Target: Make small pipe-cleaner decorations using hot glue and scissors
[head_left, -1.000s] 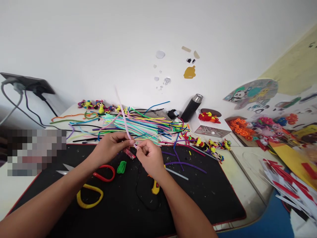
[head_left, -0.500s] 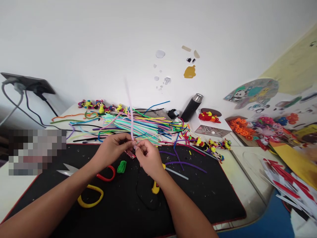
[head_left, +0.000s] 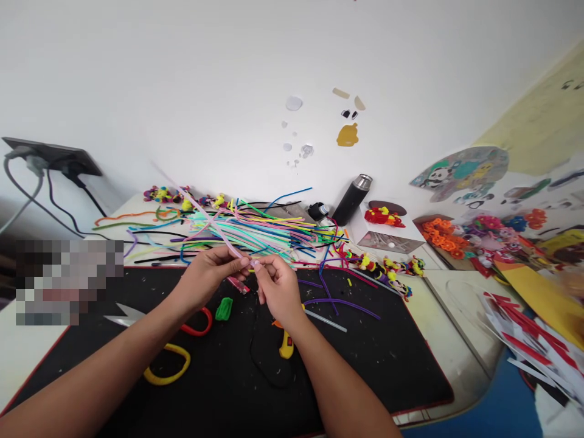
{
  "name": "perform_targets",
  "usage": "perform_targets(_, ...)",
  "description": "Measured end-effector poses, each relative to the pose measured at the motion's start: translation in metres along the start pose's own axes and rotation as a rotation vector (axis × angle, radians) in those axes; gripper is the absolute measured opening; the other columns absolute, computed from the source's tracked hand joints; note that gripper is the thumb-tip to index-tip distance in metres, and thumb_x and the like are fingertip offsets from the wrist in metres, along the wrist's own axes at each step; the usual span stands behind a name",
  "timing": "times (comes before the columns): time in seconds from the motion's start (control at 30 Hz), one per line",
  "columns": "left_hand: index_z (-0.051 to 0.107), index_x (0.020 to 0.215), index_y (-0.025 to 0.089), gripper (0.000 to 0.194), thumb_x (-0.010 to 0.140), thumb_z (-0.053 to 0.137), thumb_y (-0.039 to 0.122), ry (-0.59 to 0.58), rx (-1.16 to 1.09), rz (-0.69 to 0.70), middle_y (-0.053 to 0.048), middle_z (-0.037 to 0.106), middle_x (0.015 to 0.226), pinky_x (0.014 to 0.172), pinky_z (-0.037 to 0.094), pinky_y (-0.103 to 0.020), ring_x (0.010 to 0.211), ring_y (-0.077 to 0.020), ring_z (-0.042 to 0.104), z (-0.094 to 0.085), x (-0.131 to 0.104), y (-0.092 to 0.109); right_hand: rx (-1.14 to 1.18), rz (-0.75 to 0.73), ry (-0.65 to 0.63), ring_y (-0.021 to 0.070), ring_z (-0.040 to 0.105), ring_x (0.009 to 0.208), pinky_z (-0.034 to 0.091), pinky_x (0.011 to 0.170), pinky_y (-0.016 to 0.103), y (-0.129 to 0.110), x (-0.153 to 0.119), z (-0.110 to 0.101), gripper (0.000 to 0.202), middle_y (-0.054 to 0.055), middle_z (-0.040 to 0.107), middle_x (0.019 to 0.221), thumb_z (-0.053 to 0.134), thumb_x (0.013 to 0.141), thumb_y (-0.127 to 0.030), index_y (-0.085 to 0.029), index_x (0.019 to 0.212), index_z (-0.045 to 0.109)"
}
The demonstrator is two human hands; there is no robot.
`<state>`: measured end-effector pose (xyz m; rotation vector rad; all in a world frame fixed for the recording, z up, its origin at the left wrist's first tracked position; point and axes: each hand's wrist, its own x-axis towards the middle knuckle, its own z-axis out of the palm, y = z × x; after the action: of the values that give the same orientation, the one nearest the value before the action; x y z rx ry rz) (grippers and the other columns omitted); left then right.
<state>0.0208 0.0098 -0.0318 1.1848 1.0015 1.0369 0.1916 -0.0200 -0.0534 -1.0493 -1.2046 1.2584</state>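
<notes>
A pale pink pipe cleaner (head_left: 219, 231) runs up and left from my fingers, its far end blurred against the wall. Finger and thumb of my left hand (head_left: 212, 271) pinch it near its lower end. Close beside, my right hand (head_left: 276, 280) also pinches that end, the fingertips of both hands nearly touching. Below them on the black mat lie a folded green bundle (head_left: 224, 309) and a yellow glue gun (head_left: 287, 344), partly covered by my right hand and wrist. Scissors (head_left: 166, 371) with red and yellow handles lie under my left forearm.
A heap of coloured pipe cleaners (head_left: 255, 234) spreads behind the mat (head_left: 365, 365). Small colourful figures (head_left: 387, 267) sit at right. Further back stand a black flask (head_left: 352, 199) and a white box (head_left: 392, 234). Purple pipe cleaners (head_left: 342, 299) lie on the mat's right half.
The pink pipe cleaner has swung from nearly upright to leaning far left. Both hands stay almost in place, the right one turned slightly.
</notes>
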Motion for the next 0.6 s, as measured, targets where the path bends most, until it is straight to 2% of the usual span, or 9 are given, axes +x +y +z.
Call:
perform_targets(0.33, 0.079, 0.079, 0.018, 0.034, 0.074, 0.089, 0.049, -0.063, 0.020, 0.005, -0.001, 0.071, 0.068, 0.058, 0.059, -0.028, 0.060, -0.0165, 0.066, 0.004, 0.000, 0.003, -0.059, -0.010, -0.001, 0.0079, 0.037, 0.031, 0.029, 0.038, 0.021, 0.000, -0.001, 0.000, 0.017, -0.013, 0.044, 0.044, 0.064, 0.092, -0.036, -0.022, 0.084, 0.057)
perform_targets(0.6, 0.080, 0.083, 0.018, 0.027, 0.080, 0.085, 0.045, -0.148, 0.188, 0.067, -0.002, 0.074, 0.074, 0.062, 0.057, -0.028, 0.066, -0.0175, 0.067, -0.009, 0.004, 0.009, -0.196, -0.041, -0.087, 0.0085, 0.035, 0.035, 0.025, 0.043, 0.022, -0.002, 0.000, -0.004, 0.015, -0.012, 0.041, 0.045, 0.061, 0.093, -0.032, -0.022, 0.082, 0.058)
